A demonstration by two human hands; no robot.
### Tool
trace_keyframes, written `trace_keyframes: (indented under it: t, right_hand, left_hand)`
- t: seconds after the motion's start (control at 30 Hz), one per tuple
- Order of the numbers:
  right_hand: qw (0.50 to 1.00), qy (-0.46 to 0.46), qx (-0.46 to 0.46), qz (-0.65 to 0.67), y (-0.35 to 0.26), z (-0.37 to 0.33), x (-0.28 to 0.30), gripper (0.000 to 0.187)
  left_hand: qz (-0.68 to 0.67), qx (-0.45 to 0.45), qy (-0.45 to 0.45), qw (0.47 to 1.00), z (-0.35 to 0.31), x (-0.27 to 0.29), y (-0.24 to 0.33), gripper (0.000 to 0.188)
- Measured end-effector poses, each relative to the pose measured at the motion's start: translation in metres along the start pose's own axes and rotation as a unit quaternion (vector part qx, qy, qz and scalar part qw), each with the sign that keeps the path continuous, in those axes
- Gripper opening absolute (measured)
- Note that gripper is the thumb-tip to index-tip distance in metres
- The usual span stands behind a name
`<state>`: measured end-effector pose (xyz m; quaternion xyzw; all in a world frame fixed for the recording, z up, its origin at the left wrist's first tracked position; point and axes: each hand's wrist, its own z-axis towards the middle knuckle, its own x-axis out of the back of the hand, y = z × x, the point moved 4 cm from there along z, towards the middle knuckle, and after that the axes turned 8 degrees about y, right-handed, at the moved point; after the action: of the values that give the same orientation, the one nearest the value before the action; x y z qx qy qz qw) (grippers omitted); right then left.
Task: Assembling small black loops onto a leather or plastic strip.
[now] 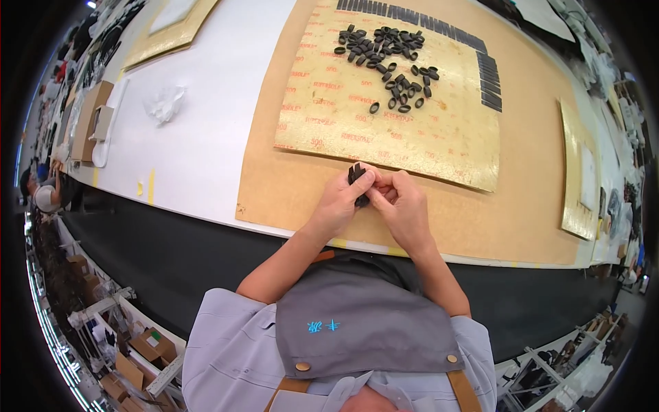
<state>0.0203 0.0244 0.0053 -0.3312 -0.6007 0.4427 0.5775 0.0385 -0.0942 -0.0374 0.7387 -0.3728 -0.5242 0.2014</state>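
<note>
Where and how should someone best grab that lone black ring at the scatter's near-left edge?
Probably pinch the black ring by its opposite outer walls, coming down from the person's side. Its oval opening shows from above, it lies apart from the other rings, and the gold board stretches toward the person.

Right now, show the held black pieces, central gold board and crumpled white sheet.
Held black pieces (355, 176): head view, upper part.
Central gold board (412, 128): head view, bare surface.
Crumpled white sheet (165, 106): head view, middle.

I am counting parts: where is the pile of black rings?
The pile of black rings lies on the gold board, upper centre of the head view, beyond the right hand.
</note>
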Motion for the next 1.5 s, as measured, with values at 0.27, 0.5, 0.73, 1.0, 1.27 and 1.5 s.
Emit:
trace_keyframes:
  t: [0.27, 0.5, 0.73, 1.0, 1.27, 1.5]
  right_hand:
    - [0.998, 0.059, 0.033, 0.019, 0.006, -0.007, -0.006, 0.012]
    - [0.994, 0.085, 0.002, 0.064, 0.010, -0.005, -0.006, 0.011]
    - [0.979, 0.111, -0.065, 0.157, 0.041, 0.000, -0.010, 0.009]
    - [0.993, 0.051, -0.015, 0.105, 0.023, -0.002, -0.001, 0.012]
    - [0.989, 0.097, -0.043, 0.100, 0.023, -0.008, -0.009, 0.014]
    - [0.946, 0.074, -0.143, 0.281, 0.037, 0.000, 0.007, 0.011]
  left_hand:
    - [0.112, -0.077, 0.035, 0.990, -0.002, -0.004, -0.006, 0.020]
    - [0.130, -0.098, 0.029, 0.986, -0.004, -0.012, -0.003, 0.022]
    - [0.194, -0.090, 0.082, 0.974, 0.001, -0.006, 0.000, 0.015]
    - [0.192, -0.130, 0.119, 0.965, -0.001, -0.006, -0.001, 0.013]
    - [0.140, -0.147, 0.082, 0.976, -0.003, -0.019, -0.003, 0.011]
    - [0.130, -0.190, 0.145, 0.962, 0.001, -0.010, 0.012, 0.017]
